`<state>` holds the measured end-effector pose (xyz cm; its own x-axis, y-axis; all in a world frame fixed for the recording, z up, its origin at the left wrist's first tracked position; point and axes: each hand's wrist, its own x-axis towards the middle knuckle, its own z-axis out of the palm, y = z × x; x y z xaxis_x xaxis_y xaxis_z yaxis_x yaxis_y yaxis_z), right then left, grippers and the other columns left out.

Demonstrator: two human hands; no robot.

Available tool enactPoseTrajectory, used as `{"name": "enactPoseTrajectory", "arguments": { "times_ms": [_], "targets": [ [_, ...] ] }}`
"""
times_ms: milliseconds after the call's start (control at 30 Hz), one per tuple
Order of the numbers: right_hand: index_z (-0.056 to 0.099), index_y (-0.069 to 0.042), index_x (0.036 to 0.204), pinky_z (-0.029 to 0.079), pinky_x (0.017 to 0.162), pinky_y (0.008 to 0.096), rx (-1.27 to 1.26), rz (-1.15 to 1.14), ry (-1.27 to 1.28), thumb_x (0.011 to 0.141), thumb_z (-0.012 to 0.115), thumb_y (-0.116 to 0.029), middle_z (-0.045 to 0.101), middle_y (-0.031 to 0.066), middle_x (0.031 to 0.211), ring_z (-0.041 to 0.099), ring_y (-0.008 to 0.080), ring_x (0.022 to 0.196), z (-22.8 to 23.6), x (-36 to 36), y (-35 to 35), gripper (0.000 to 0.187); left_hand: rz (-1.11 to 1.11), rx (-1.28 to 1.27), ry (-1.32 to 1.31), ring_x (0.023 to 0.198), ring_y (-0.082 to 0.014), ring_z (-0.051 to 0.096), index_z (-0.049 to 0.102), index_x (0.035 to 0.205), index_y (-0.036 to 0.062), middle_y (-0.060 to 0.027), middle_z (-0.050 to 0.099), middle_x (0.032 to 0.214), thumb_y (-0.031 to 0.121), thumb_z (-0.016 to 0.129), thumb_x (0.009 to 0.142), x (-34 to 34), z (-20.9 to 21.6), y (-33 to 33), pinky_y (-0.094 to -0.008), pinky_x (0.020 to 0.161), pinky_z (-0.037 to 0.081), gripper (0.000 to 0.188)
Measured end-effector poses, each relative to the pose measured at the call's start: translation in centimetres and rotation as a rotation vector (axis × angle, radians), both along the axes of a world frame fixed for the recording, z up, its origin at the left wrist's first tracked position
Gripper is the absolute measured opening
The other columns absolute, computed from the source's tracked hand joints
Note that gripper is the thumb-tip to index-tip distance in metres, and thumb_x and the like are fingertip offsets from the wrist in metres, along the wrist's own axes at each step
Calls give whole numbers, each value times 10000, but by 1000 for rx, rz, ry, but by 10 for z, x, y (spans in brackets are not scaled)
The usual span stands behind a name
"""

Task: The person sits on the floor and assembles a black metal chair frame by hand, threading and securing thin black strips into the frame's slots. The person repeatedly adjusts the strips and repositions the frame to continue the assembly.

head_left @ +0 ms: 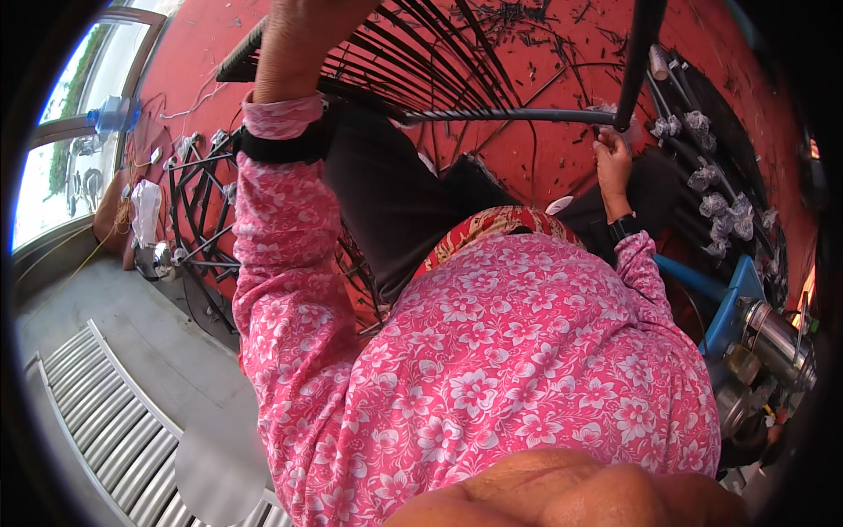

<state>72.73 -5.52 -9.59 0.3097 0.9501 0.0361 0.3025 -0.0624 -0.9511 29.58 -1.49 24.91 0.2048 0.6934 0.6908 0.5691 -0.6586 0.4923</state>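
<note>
A dark metal tube frame point(527, 115) with dark strips point(413, 63) strung across it lies over my knees at the top of the head view. Part of its tube is wound with strip, and a thicker upright tube point(638, 66) rises at its right end. My left hand point(307, 39) reaches over the frame's left part; its fingers run out of view at the upper edge. Just below the corner where the tubes meet is my right hand point(615, 171), its fingers closed in a pinch. What they hold is too small to make out.
Strip offcuts point(527, 18) litter the red floor point(193, 66). More tube frames point(206, 206) stand at left, and tubes with plastic-wrapped ends point(711, 176) lie at right. A blue metal stand point(733, 294) is by my right elbow. A slatted silver rack point(114, 422) lies lower left.
</note>
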Motion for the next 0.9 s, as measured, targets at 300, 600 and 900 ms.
{"name": "enactPoseTrajectory", "arguments": {
  "times_ms": [300, 600, 900],
  "targets": [
    [582, -46, 1385, 539, 942, 303, 84, 398, -36, 871, 707, -56, 641, 96, 1316, 641, 169, 1114, 16, -63, 42, 528, 211, 448, 193, 946, -176, 683, 662, 1159, -28, -93, 716, 1021, 5, 718, 869, -62, 72, -1, -296, 813, 550, 297],
    [610, 0, 1291, 539, 888, 300, 227, 677, -73, 1067, 545, -178, 695, 71, 1095, 663, 171, 998, 50, -149, 63, 294, 468, 320, 209, 911, -194, 685, 664, 1154, -12, -109, 708, 989, 25, 719, 871, -140, 69, 23, -315, 795, 544, 291],
    [650, -2, 989, 492, 547, 273, -117, 504, 202, 1048, 523, -193, 627, 34, 701, 594, 102, 591, 85, -152, 7, 237, 438, 262, 117, 877, -213, 687, 665, 1149, 4, -125, 701, 958, 45, 720, 872, -133, 51, 34, -334, 777, 537, 285]
  ]
}}
